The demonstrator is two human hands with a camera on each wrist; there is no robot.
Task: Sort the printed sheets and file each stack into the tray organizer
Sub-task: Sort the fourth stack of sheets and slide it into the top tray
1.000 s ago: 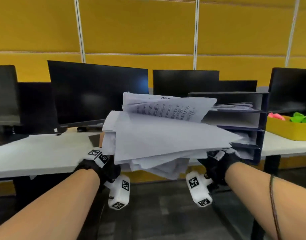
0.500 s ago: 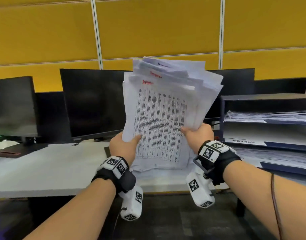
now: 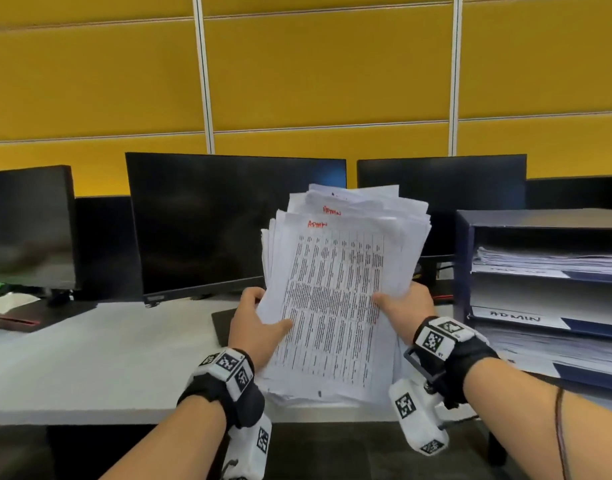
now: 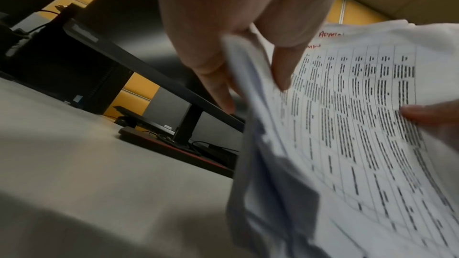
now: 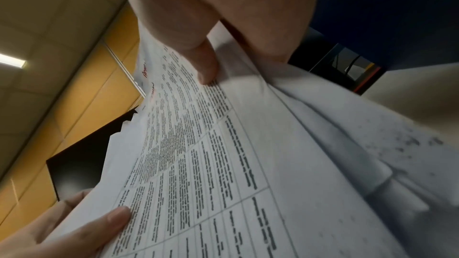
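Note:
A thick, uneven stack of printed sheets [image 3: 335,292] stands upright over the desk's front edge, its top pages marked "ADMIN" in red. My left hand [image 3: 259,323] grips the stack's left edge, thumb on the front page [image 4: 360,125]. My right hand [image 3: 401,306] grips the right edge, thumb on the print [image 5: 206,70]. The dark blue tray organizer [image 3: 470,265] stands at the right of the desk. One shelf bears an "ADMIN" label [image 3: 515,318]; the shelves above and below it hold paper stacks.
Black monitors [image 3: 235,223] line the back of the white desk [image 3: 89,368] before a yellow partition wall. A dark flat pad [image 3: 223,325] lies on the desk behind the stack. A monitor base [image 3: 17,320] sits at far left.
The sheets went from lying flat across my hands to standing upright with the print facing me, then dropped lower toward the desk. My view has shifted left, so the organizer sits further right.

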